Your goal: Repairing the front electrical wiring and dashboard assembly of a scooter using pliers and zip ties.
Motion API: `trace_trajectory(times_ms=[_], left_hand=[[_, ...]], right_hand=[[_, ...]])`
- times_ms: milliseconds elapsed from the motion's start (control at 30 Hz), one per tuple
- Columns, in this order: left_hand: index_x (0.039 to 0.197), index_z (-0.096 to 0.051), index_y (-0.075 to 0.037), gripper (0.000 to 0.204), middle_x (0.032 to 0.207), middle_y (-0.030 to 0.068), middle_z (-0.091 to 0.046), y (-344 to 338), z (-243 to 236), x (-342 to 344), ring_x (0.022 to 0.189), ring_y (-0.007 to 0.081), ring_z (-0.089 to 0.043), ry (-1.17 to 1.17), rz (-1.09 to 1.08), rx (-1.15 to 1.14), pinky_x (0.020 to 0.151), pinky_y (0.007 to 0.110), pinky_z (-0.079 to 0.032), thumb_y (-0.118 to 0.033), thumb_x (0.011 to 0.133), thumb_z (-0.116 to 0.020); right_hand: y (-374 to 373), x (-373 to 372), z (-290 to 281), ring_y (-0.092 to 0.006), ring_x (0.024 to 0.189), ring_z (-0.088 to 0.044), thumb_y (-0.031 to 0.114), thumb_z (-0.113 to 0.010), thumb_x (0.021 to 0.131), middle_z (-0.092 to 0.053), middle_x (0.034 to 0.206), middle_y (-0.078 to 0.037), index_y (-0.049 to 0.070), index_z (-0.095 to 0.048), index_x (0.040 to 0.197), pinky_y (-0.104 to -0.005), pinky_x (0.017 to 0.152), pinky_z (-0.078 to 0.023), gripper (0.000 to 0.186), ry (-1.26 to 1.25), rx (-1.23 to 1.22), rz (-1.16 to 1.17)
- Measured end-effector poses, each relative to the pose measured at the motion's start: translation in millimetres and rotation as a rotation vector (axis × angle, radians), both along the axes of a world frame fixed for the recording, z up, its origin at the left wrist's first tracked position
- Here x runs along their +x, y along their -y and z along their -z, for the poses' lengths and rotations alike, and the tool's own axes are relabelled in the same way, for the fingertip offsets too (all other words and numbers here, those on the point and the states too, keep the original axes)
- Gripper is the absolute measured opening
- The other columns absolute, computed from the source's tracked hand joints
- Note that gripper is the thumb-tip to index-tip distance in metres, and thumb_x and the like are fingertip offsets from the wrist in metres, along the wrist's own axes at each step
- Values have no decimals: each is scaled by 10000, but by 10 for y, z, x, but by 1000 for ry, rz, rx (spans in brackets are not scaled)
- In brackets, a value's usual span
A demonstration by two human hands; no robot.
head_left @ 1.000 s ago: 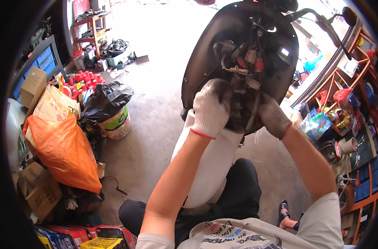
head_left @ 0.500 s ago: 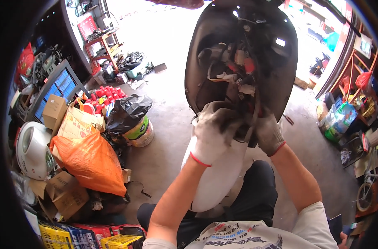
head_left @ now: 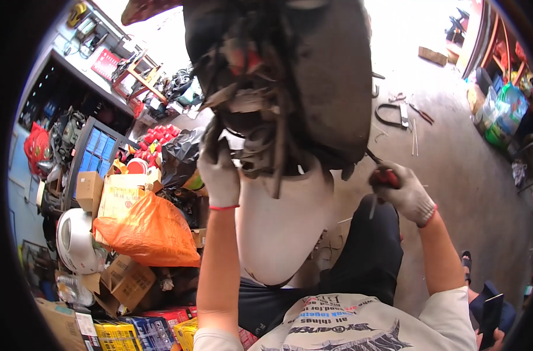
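Note:
A dark scooter front housing [head_left: 333, 105] hangs over a pale curved body panel [head_left: 278, 234], its inner side full of wires and connectors [head_left: 252, 99]. My left hand [head_left: 219, 175], in a soiled white glove with a red cuff, reaches up at the housing's lower left beside the hanging wires. Its fingers curl there, partly hidden, and what they grip is unclear. My right hand [head_left: 406, 193], gloved alike, is closed around a red-and-black handled screwdriver [head_left: 386, 178] to the right of the housing. A thin metal shaft sticks out below that fist.
Pliers [head_left: 421, 114] and a U-shaped lock [head_left: 392, 116] lie on the floor to the right. At left are an orange bag [head_left: 146, 231], cardboard boxes [head_left: 126, 284] and a white scooter part [head_left: 79, 241]. Someone holding a phone [head_left: 491, 316] is at lower right.
Both hands were inside the housing's lower part. My right hand has come out to the right and now holds the screwdriver; my left has shifted left. The housing appears further left and higher.

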State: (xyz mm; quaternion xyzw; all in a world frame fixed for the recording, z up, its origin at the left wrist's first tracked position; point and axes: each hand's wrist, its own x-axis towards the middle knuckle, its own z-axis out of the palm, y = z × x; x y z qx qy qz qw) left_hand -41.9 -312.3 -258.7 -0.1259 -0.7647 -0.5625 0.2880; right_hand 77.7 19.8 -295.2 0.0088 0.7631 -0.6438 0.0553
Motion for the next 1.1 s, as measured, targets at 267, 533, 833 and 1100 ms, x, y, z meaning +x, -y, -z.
trace_trajectory(times_ms=[267,533,833,1100], left_hand=[[1164,-610,95,334,1181,188,-645,-39,38,-29,1096,287,-623,178,-24,72,959,371,-482,-39,882,-489],[1096,-653,-9,269,1134,205,-642,158,157,-22,1047,383,-627,77,-65,-154,840,413,-538,-111,847,-654],[1407,-461,26,536,1279,121,-590,-38,231,607,1111,182,-574,295,-161,25,952,298,-459,-348,1023,-491],[1214,-581,62,343,1087,183,-654,-221,191,977,993,261,-629,490,-369,-405,886,337,-480,-148,945,-541]], right_hand=[[-1477,626,2258,-107,493,-524,59,-573,859,-564,670,-15,33,-592,941,-276,460,-412,88,253,-137,629],[-1565,1436,4520,-358,730,-656,128,-612,790,-656,769,-199,3,-614,879,-450,667,-498,154,514,522,591],[-1333,2041,4729,-417,1015,-643,258,-592,872,-668,1064,-259,82,-633,1196,-478,882,-516,371,800,665,254],[-1558,1970,4556,-381,1019,-656,325,-605,878,-685,1066,-226,103,-693,1095,-468,909,-509,323,824,767,223]])
